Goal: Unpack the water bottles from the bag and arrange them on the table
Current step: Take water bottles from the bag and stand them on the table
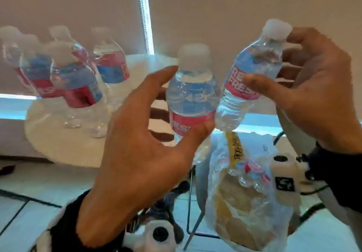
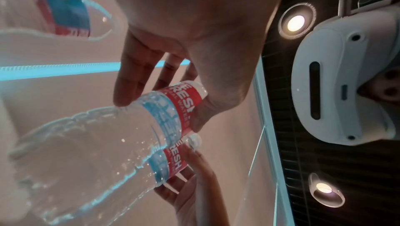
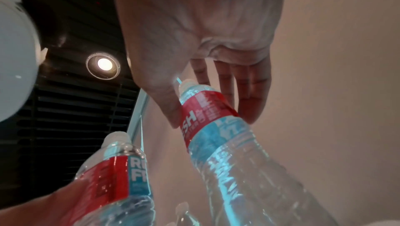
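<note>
**Two bottles up, ready to join the row**

Fingers point(image 1: 170, 71) of the left hand point(image 1: 137, 134) curl loosely round the label of one water bottle point(image 1: 193, 93), thumb on the near side, holding it upright above the desk's point(image 1: 58, 142) near right edge. The right hand point(image 1: 317, 95) pinches a second bottle point(image 1: 252, 75) at its label between thumb and fingers, tilted, cap leaning right. The two bottles touch low down.

A cluster of bottles point(image 1: 78, 79) already stands on the far left of the round desk. The plastic bag point(image 1: 248, 197) hangs below on the right, with at least one more bottle inside, by the look of it.

To my eye, the left bottle should go down first: lower it flat on its base just right of the cluster, without knocking its neighbours. The right one needs straightening before it is set beside it. Thin plastic dents, so a light grip is best.
</note>
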`<control>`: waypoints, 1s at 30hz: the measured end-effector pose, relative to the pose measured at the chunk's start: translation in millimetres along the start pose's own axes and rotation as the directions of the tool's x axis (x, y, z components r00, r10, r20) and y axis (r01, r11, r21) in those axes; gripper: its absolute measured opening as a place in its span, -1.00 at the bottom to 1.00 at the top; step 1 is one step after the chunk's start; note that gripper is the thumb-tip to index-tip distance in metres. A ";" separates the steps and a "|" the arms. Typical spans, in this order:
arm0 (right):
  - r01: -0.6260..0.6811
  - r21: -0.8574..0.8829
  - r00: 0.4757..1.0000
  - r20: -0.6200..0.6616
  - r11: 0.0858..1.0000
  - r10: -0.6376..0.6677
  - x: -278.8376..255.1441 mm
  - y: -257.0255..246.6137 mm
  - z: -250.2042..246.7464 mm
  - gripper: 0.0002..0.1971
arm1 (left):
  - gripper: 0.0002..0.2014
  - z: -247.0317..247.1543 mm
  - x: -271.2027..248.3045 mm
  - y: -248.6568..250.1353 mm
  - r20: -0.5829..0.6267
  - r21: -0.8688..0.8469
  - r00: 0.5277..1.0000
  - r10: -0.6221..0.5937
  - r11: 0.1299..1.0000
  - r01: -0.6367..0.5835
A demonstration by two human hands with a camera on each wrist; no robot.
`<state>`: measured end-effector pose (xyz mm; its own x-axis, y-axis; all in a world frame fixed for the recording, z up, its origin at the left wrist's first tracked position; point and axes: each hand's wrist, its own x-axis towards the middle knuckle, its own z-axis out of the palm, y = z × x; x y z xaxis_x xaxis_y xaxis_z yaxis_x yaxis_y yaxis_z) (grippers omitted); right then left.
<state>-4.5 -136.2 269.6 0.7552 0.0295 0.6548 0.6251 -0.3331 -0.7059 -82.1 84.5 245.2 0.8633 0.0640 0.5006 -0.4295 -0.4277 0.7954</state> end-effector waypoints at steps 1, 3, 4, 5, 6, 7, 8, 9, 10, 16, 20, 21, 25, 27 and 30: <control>0.013 0.003 1.000 0.018 1.000 -0.013 9.5 -1.1 10.8 -0.42 | -0.31 -10.2 3.6 -1.3 -0.033 0.020 0.999 -0.002 1.000 0.002; 0.019 -0.009 0.997 0.075 1.000 -0.019 26.6 -2.5 32.9 -0.41 | -0.33 -26.9 10.7 -7.0 -0.095 0.085 0.995 0.007 0.996 0.001; 0.017 -0.017 0.994 0.106 1.000 -0.015 33.5 -3.0 44.2 -0.41 | -0.33 -33.8 14.3 -10.6 -0.120 0.123 0.993 0.011 0.992 0.004; 0.016 -0.026 0.991 0.134 1.000 -0.012 39.5 -3.0 55.4 -0.42 | -0.35 -39.7 17.9 -15.8 -0.139 0.161 0.990 0.014 0.987 0.008; 0.016 -0.037 0.987 0.158 0.999 -0.010 44.1 -3.3 66.3 -0.43 | -0.37 -44.0 21.0 -21.5 -0.155 0.195 0.988 0.013 0.981 0.017; 0.021 -0.047 0.984 0.179 0.999 -0.012 48.0 -3.4 77.2 -0.43 | -0.34 -47.4 24.1 -26.9 -0.172 0.226 0.985 0.009 0.974 0.031; 0.026 -0.054 0.980 0.197 0.998 -0.014 51.0 -2.8 87.7 -0.44 | -0.31 -49.7 26.3 -32.6 -0.186 0.248 0.982 0.005 0.968 0.042; 0.029 -0.058 0.977 0.213 0.998 -0.016 53.8 -1.7 97.9 -0.44 | -0.29 -51.1 28.1 -37.9 -0.200 0.263 0.980 0.009 0.964 0.044; 0.030 -0.062 0.974 0.227 0.998 -0.016 56.5 -0.2 107.5 -0.43 | -0.29 -51.5 29.3 -42.5 -0.211 0.278 0.977 0.020 0.960 0.041; 0.031 -0.103 0.963 0.271 0.994 -0.002 72.2 12.4 148.8 -0.45 | -0.32 -50.0 30.7 -65.7 -0.229 0.320 0.973 0.034 0.946 0.042; 0.002 -0.128 0.962 0.272 0.992 0.033 80.2 20.2 161.6 -0.45 | -0.27 -48.5 33.8 -72.8 -0.239 0.325 0.971 0.022 0.944 0.058; -0.002 -0.139 0.962 0.271 0.990 0.040 81.7 21.4 163.7 -0.43 | -0.26 -47.8 34.1 -73.4 -0.239 0.327 0.971 0.020 0.943 0.061; -0.016 -0.147 0.962 0.269 0.989 0.056 85.9 21.6 168.4 -0.42 | -0.23 -45.0 33.8 -75.6 -0.232 0.323 0.973 0.019 0.945 0.059; -0.013 -0.153 0.961 0.270 0.988 0.054 86.0 21.4 170.0 -0.43 | -0.18 -44.9 32.8 -75.4 -0.225 0.322 0.974 0.002 0.944 0.072; -0.002 -0.161 0.963 0.264 0.987 0.045 85.5 22.4 172.0 -0.40 | -0.19 -45.8 30.3 -73.5 -0.235 0.304 0.972 0.011 0.951 0.063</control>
<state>108.0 20.9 263.3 0.8077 0.2624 0.5280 0.5839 -0.4802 -0.6545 -36.6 159.1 217.5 0.7722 0.2696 0.5754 -0.2735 -0.6763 0.6840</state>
